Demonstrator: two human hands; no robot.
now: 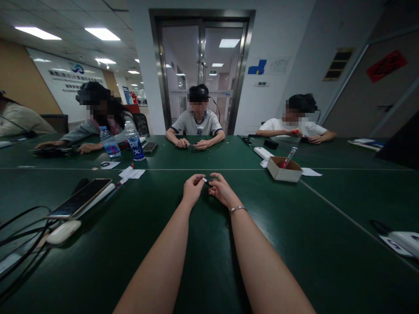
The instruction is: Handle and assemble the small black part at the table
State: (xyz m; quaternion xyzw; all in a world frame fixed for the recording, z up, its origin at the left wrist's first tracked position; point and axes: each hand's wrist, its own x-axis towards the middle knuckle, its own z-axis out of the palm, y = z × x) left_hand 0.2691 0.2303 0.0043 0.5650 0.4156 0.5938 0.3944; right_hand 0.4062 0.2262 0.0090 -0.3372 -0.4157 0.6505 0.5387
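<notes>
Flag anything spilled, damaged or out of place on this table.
No spill or damage stands out on the table. The untidiest spot is at left: loose cables loop and cross beside the phone.

I couldn't identify the small object (206,181) between my fingertips (199,176); well right of them, a white device (406,241) was cropped.

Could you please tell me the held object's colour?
The held object looks black with a silvery end, clearest in the head view.
</notes>
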